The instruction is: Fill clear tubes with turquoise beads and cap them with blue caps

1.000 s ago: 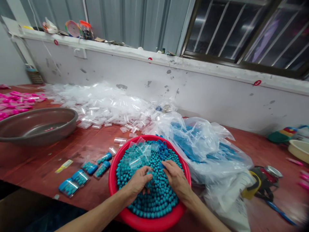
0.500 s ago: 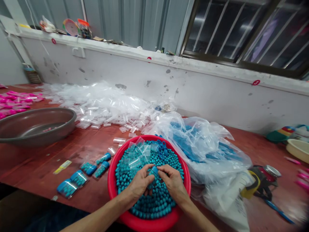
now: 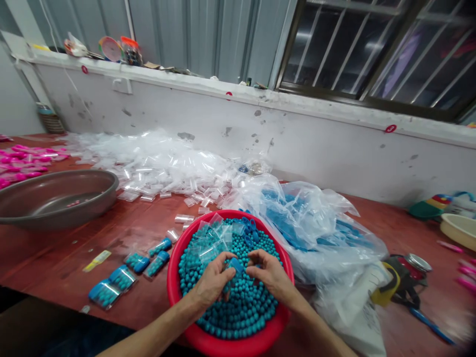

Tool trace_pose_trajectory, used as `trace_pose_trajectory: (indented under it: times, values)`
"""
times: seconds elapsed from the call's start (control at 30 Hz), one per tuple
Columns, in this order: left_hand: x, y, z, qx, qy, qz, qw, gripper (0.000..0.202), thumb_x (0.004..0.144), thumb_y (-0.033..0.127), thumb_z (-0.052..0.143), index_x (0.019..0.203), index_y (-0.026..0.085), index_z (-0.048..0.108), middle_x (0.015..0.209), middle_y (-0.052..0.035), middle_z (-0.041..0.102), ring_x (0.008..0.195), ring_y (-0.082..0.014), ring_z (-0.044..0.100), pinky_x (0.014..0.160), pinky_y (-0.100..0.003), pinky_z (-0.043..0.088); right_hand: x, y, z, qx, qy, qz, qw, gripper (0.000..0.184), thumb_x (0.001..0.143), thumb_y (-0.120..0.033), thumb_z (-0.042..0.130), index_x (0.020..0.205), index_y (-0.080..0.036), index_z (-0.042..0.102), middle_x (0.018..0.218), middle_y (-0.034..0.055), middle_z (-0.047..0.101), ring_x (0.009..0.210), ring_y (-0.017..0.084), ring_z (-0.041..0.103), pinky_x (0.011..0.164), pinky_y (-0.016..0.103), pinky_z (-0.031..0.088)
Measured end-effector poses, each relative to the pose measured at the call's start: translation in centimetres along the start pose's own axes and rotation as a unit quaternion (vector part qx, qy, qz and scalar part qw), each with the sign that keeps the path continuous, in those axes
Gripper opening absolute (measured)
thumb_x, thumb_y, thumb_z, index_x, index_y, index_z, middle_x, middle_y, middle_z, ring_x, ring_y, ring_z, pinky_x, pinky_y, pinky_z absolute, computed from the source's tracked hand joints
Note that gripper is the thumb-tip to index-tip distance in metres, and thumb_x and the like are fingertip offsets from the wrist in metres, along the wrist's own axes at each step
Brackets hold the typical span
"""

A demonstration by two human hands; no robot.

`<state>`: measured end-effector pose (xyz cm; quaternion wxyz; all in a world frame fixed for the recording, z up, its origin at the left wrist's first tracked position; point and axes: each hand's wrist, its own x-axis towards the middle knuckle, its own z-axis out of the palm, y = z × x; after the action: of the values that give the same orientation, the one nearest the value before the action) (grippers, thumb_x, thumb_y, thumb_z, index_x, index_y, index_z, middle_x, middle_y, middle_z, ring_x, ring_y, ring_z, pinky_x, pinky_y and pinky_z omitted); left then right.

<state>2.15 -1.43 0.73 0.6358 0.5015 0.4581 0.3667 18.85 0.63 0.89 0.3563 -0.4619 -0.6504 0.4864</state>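
My left hand (image 3: 214,277) is closed on a small clear pouch with a blue top (image 3: 235,266), held over the red basin (image 3: 173,277). My right hand (image 3: 270,275) is just to the right of the pouch, apart from it, its thumb and fingers curled together; whatever is between them is hidden. Below both hands, turquoise beads (image 3: 238,317) fill the basin. Empty clear sleeves (image 3: 215,238) lie on the beads at the back left, and several blue plastic pieces (image 3: 252,233) at the back right.
Filled pouches (image 3: 122,277) lie left of the basin, near a yellow-and-white strip (image 3: 97,260). A brown basin (image 3: 107,186) stands farther left. Behind is a heap of clear sleeves (image 3: 159,158). A plastic bag of blue pieces (image 3: 297,213) sits to the right, beside a tape dispenser (image 3: 390,285).
My right hand has drawn slightly away from the pouch, opening a gap to its right. The left hand still holds the pouch, now tilted a little differently. The view has shifted slightly.
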Motion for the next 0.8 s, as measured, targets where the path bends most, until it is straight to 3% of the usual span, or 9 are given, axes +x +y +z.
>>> trace_pose_trajectory:
  times: [0.07, 0.17, 0.3, 0.4, 0.5, 0.57, 0.6, 0.8]
  values:
    - [-0.1, 0.0, 0.1, 0.004, -0.019, -0.003, 1.000, 0.036, 0.074, 0.037, 0.045, 0.104, 0.019, 0.037, 0.053, 0.0087, 0.045, 0.031, -0.0060, 0.044, 0.028, -0.014, 0.025, 0.3, -0.1, -0.4, 0.051, 0.016, 0.051, 0.997, 0.025, 0.064, -0.020, 0.060, 0.088, -0.019, 0.053, 0.072, -0.0024, 0.054, 0.054, 0.012, 0.053, 0.038, 0.021, 0.045]
    - [-0.4, 0.1, 0.6, 0.022, -0.024, 0.002, 0.999, 0.034, 0.076, 0.035, 0.043, 0.105, 0.019, 0.036, 0.055, 0.0087, 0.045, 0.031, -0.0055, 0.043, 0.029, -0.015, 0.028, 0.3, -0.8, -0.2, 0.049, 0.047, 0.055, 0.996, 0.023, 0.063, -0.022, 0.062, 0.084, -0.018, 0.054, 0.073, -0.0014, 0.056, 0.056, 0.013, 0.054, 0.041, 0.022, 0.047]
    - [-0.8, 0.1, 1.1, 0.038, 0.038, 0.008, 0.999, 0.034, 0.077, 0.034, 0.041, 0.106, 0.019, 0.035, 0.062, 0.0073, 0.046, 0.031, -0.0041, 0.039, 0.029, -0.016, 0.029, -0.4, -2.2, 1.0, -0.056, 0.060, -0.045, 0.996, 0.012, 0.076, -0.025, 0.052, 0.081, -0.018, 0.061, 0.080, 0.0026, 0.062, 0.076, 0.017, 0.058, 0.067, 0.028, 0.049]
    - [-0.8, 0.2, 1.2, 0.023, 0.065, 0.007, 0.998, 0.038, 0.077, 0.035, 0.042, 0.111, 0.020, 0.034, 0.065, 0.0059, 0.047, 0.033, -0.0046, 0.038, 0.032, -0.017, 0.030, -1.2, -2.7, 1.9, -0.093, 0.018, -0.069, 0.993, 0.017, 0.080, -0.025, 0.048, 0.093, -0.019, 0.057, 0.085, 0.0022, 0.061, 0.078, 0.016, 0.058, 0.070, 0.028, 0.047]
    - [-0.8, 0.5, 1.1, -0.004, 0.065, 0.048, 0.997, 0.039, 0.074, 0.030, 0.048, 0.110, 0.018, 0.040, 0.075, 0.0012, 0.054, 0.055, -0.0098, 0.051, 0.052, -0.021, 0.042, -1.9, -2.4, 2.8, -0.124, -0.024, -0.062, 0.990, 0.058, 0.066, -0.026, 0.064, 0.119, -0.018, 0.040, 0.103, 0.0056, 0.056, 0.089, 0.019, 0.056, 0.076, 0.030, 0.047]
    - [-0.8, 0.7, 1.1, -0.011, 0.067, 0.089, 0.994, 0.036, 0.070, 0.026, 0.052, 0.105, 0.016, 0.047, 0.084, -0.0017, 0.057, 0.076, -0.0141, 0.053, 0.073, -0.024, 0.042, -2.3, -2.1, 3.6, -0.177, -0.023, -0.084, 0.980, 0.083, 0.058, -0.025, 0.070, 0.128, -0.015, 0.028, 0.118, 0.0118, 0.046, 0.104, 0.024, 0.048, 0.085, 0.035, 0.043]
    - [-0.8, 0.6, 1.1, -0.012, 0.069, 0.100, 0.993, 0.034, 0.070, 0.025, 0.053, 0.103, 0.016, 0.049, 0.087, -0.0020, 0.058, 0.080, -0.0151, 0.052, 0.078, -0.025, 0.040, -2.4, -1.9, 3.9, -0.204, -0.018, -0.094, 0.974, 0.086, 0.057, -0.026, 0.069, 0.130, -0.013, 0.025, 0.121, 0.0144, 0.043, 0.107, 0.026, 0.046, 0.087, 0.037, 0.041]
    - [-0.8, -0.3, 1.5, -0.020, 0.078, 0.058, 0.995, 0.028, 0.074, 0.028, 0.050, 0.099, 0.017, 0.049, 0.064, 0.0040, 0.048, 0.059, -0.0104, 0.044, 0.057, -0.021, 0.036, -2.8, -1.7, 5.5, -0.296, 0.062, -0.119, 0.946, 0.073, 0.059, -0.026, 0.064, 0.123, -0.011, 0.033, 0.110, 0.0179, 0.049, 0.097, 0.030, 0.053, 0.079, 0.043, 0.045]
